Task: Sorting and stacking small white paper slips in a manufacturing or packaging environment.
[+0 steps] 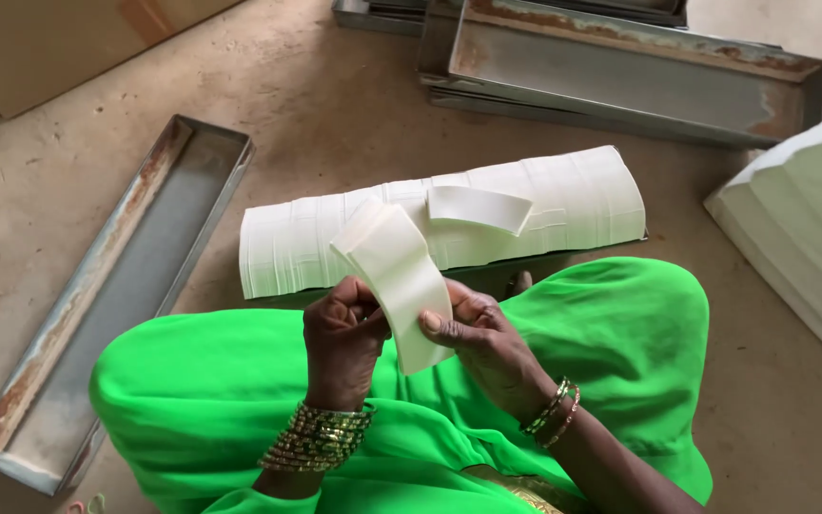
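A rusty metal tray (116,286) lies on the floor at left. Over a green lap, the left hand (342,338) curls round a curved white stack (400,281), the right hand (482,338) pinching its other edge, thumb on top. Behind runs a long white row (544,214) of pieces.

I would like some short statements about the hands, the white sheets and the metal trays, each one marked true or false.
1. Both hands hold a small stack of curved white sheets. True: the left hand and the right hand grip it from either side.
2. A long row of white sheets lies beyond the hands. True.
3. A single loose sheet rests on the floor. False: it lies on top of the long row.
4. The empty metal tray on the left is brand new. False: its rim shows rust.
5. The person's wrists are bare. False: both carry bangles.
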